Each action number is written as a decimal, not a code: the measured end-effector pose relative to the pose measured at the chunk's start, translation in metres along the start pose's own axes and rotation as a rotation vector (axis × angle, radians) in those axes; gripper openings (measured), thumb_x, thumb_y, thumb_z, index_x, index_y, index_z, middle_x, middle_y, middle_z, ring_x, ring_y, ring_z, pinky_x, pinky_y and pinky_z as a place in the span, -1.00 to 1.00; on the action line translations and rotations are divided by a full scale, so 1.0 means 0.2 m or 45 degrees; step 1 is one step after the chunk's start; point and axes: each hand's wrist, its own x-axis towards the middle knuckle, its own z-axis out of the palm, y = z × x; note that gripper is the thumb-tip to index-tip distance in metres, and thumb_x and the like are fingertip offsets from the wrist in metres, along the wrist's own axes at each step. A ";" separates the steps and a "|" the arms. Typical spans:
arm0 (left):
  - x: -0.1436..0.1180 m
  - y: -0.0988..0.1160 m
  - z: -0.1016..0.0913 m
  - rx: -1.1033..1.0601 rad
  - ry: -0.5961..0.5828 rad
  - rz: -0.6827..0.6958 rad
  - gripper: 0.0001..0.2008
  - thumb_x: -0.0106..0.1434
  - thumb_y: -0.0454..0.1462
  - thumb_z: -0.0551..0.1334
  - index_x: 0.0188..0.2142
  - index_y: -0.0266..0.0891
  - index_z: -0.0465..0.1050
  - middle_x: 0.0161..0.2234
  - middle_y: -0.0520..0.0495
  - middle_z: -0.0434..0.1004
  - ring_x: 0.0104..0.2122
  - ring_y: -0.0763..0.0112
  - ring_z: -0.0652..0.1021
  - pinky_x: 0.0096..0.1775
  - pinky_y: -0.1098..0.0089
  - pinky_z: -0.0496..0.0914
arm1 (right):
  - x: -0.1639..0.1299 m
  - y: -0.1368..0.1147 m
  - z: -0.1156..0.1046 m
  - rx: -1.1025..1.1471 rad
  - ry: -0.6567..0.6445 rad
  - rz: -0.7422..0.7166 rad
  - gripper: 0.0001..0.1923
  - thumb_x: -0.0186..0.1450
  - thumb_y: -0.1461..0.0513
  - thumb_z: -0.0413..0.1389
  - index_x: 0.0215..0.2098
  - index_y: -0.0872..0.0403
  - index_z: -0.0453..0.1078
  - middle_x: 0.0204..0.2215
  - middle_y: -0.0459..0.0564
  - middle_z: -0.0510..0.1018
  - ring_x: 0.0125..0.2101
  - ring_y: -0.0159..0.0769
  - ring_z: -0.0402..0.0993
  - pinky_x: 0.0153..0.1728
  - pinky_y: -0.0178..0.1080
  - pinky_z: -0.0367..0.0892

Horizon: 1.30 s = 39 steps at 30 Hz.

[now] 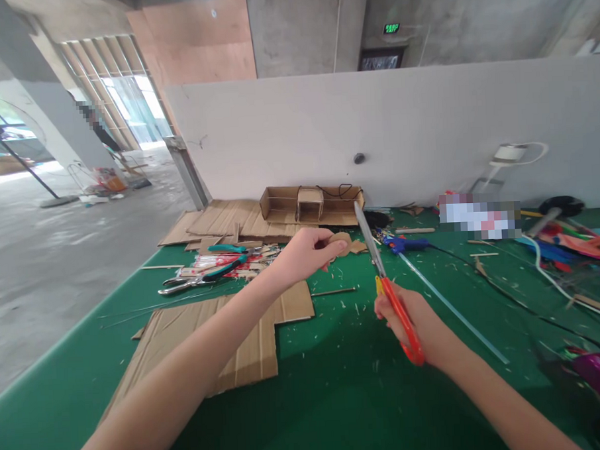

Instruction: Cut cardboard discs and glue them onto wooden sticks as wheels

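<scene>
My left hand (308,254) pinches a small rounded piece of cardboard (341,242) between thumb and fingers, above the middle of the table. To its right, my right hand (408,320) is wrapped round the red handles of a pair of scissors (373,245). The blades point up and away and look closed, or nearly so. They are apart from the cardboard piece. Behind both hands an open cardboard box (282,206) stands against the white panel, with a smaller box shape and dark cord in it.
Large cardboard sheets (246,353) lie at front left. Pliers (203,280) and thin sticks lie behind them. A blue glue gun (405,243) with a trailing cable rests right of centre, near a clear glue stick (452,304). Coloured materials (579,239) crowd the green table's (337,396) right side.
</scene>
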 end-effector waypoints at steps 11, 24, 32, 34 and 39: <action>0.01 -0.01 0.02 -0.357 -0.125 -0.129 -0.85 0.23 -0.27 0.09 -0.41 -0.33 0.31 -0.44 -0.05 0.39 -0.51 0.55 0.47 -0.51 0.54 0.43 | 0.00 -0.01 -0.06 -0.148 -0.152 0.027 -0.65 0.30 -0.05 -0.14 -0.19 0.05 0.12 -0.40 -0.02 0.37 -0.49 -0.31 0.31 -0.46 -0.20 0.25; 0.02 -0.02 0.03 -0.431 -0.064 -0.140 -0.81 0.23 -0.21 0.12 -0.44 -0.29 0.28 -0.51 0.02 0.27 -0.55 0.60 0.34 -0.55 0.53 0.40 | -0.01 -0.04 -0.06 0.011 -0.114 -0.040 -0.73 0.28 -0.01 -0.07 -0.24 0.01 0.18 -0.41 -0.06 0.32 -0.43 -0.29 0.32 -0.42 -0.18 0.31; 0.01 0.00 0.04 -0.378 -0.046 -0.137 -0.80 0.22 -0.21 0.13 -0.47 -0.29 0.29 -0.58 0.07 0.26 -0.59 0.60 0.34 -0.54 0.52 0.32 | -0.02 -0.09 -0.09 0.177 -0.272 0.033 -0.69 0.31 -0.06 -0.17 -0.29 0.00 0.06 -0.48 -0.14 0.19 -0.53 -0.38 0.18 -0.46 -0.20 0.28; 0.01 0.00 0.04 -0.382 -0.044 -0.129 -0.79 0.22 -0.21 0.13 -0.48 -0.29 0.29 -0.58 0.07 0.26 -0.60 0.62 0.33 -0.54 0.52 0.32 | -0.02 -0.09 -0.09 0.167 -0.278 0.034 -0.68 0.30 -0.07 -0.18 -0.29 0.00 0.05 -0.51 -0.17 0.15 -0.55 -0.39 0.13 -0.47 -0.20 0.26; 0.01 -0.01 0.05 -0.386 -0.048 -0.118 -0.78 0.23 -0.20 0.12 -0.47 -0.30 0.27 -0.52 0.04 0.30 -0.57 0.61 0.34 -0.52 0.51 0.33 | -0.02 -0.07 -0.07 0.211 -0.244 0.056 -0.64 0.29 -0.11 -0.19 -0.29 -0.01 0.06 -0.49 -0.15 0.15 -0.55 -0.38 0.14 -0.48 -0.20 0.26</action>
